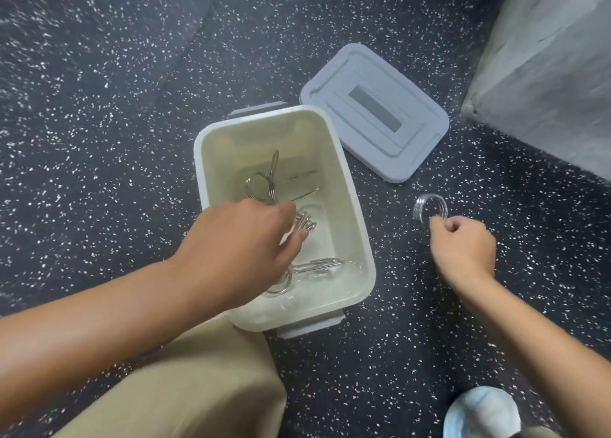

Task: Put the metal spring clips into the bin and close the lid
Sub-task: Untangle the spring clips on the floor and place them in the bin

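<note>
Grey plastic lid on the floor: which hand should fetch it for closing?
Probably the right hand, once it drops its coiled metal clip; the grey plastic lid lies on its side of the cream bin.

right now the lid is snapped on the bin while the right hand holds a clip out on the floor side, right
Not quite. The head view shows the lid lying off on the floor beside the open bin; the right hand does hold a spring clip outside it.

Soft, even overhead light, fairly dim; the speckled floor [99,107] smears toward the frame's curved edges. Glare whitens the bin [360,239] bottom. The right-hand clip [429,206] is motion-blurred.
</note>
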A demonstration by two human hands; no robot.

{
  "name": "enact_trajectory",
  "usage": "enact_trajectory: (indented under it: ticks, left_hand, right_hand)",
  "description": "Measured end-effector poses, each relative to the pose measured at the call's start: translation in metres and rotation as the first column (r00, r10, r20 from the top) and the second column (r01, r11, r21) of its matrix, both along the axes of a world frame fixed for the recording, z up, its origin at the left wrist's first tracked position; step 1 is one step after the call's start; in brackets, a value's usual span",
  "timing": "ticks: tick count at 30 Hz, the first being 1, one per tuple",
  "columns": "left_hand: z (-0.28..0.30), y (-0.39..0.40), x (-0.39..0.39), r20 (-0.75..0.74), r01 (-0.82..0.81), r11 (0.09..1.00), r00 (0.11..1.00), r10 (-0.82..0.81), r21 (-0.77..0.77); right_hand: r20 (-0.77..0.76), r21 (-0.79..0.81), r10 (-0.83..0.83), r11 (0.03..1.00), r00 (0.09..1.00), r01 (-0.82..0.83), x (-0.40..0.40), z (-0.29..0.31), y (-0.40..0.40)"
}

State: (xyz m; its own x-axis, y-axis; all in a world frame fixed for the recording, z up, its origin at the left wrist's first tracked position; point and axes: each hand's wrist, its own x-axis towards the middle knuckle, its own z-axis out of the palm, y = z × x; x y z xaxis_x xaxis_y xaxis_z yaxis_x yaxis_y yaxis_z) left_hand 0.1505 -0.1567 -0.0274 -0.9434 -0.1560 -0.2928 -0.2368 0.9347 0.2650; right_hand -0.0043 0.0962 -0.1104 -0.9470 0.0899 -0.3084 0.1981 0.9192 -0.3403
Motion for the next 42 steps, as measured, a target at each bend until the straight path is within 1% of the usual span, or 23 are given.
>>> enact_trajectory:
  ticks: [5,9,13,17,20,24,27,31,35,39,42]
  left_hand:
    - [-0.001,-0.016,0.017,0.014,-0.042,0.999,0.999,0.042,-0.014]
    - [-0.003,-0.03,0.027,0.026,-0.101,0.995,0.995,0.101,0.0]
    - [-0.002,-0.033,0.029,0.032,-0.12,0.993,0.992,0.12,-0.008]
    - [-0.001,-0.027,0.027,0.039,-0.1,0.995,0.994,0.1,0.006]
    - [-0.002,-0.027,0.023,0.023,-0.102,0.995,0.995,0.102,-0.005]
    - [-0.002,-0.026,0.02,-0.009,-0.087,0.996,0.996,0.087,-0.004]
    - [-0.003,-0.025,0.021,-0.022,-0.067,0.998,0.998,0.066,-0.013]
    - [-0.004,-0.026,0.029,0.041,-0.073,0.997,0.996,0.074,-0.012]
    - [-0.005,-0.03,0.031,0.057,-0.09,0.996,0.994,0.091,-0.021]
    - [-0.005,-0.03,0.03,0.04,-0.078,0.997,0.996,0.079,-0.023]
    - [-0.005,-0.031,0.027,0.035,-0.085,0.996,0.996,0.086,-0.019]
  right_hand:
    - [-0.161,-0.129,0.209,0.965,0.965,-0.23,-0.005,0.054,-0.055]
    - [-0.237,-0.198,0.389,0.878,0.89,-0.436,0.013,0.083,-0.101]
    - [-0.221,-0.196,0.575,0.765,0.788,-0.613,0.034,0.084,-0.146]
    - [-0.155,-0.139,0.697,0.687,0.7,-0.714,0.046,0.066,-0.182]
    - [-0.063,-0.067,0.757,0.647,0.651,-0.759,0.047,0.047,-0.196]
    - [0.058,0.042,0.792,0.606,0.608,-0.794,0.047,0.021,-0.206]
    - [0.111,0.115,0.804,0.573,0.584,-0.811,0.047,0.003,-0.209]
    - [0.142,0.154,0.787,0.582,0.6,-0.799,0.045,-0.011,-0.209]
    - [0.155,0.165,0.77,0.598,0.619,-0.785,0.042,-0.013,-0.208]
    - [0.145,0.141,0.758,0.621,0.636,-0.771,0.039,-0.009,-0.206]
    - [0.097,0.09,0.771,0.622,0.629,-0.777,0.037,-0.001,-0.204]
